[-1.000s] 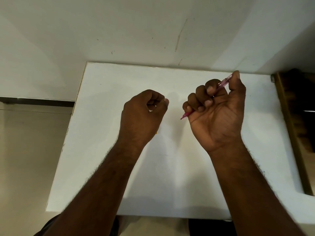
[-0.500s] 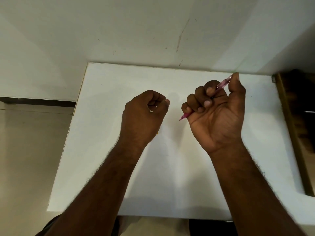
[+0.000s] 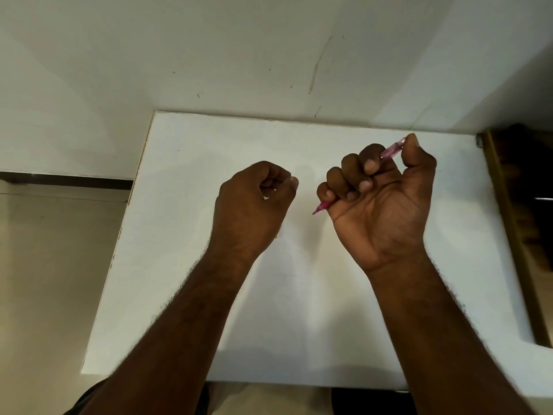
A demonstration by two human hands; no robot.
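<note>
Clenched right grip (image 3: 380,205), palm up, wraps a slim translucent pink plastic pen (image 3: 390,151). Pen tip pokes out past the little finger toward left grip (image 3: 254,205), and the butt end exits beside the thumb. Left grip is a closed fist with nothing seen inside, near the tip, apart. Both are over a plain white worktop (image 3: 329,310). Scuffed white wall (image 3: 209,55) beyond, beige floor (image 3: 45,265) leftward.

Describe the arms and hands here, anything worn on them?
Both forearms are bare to the frame's lower edge, with no sleeves in view. The left hand and right hand show no rings, and neither wrist carries a watch or band. Fine hair covers the forearms.
</note>
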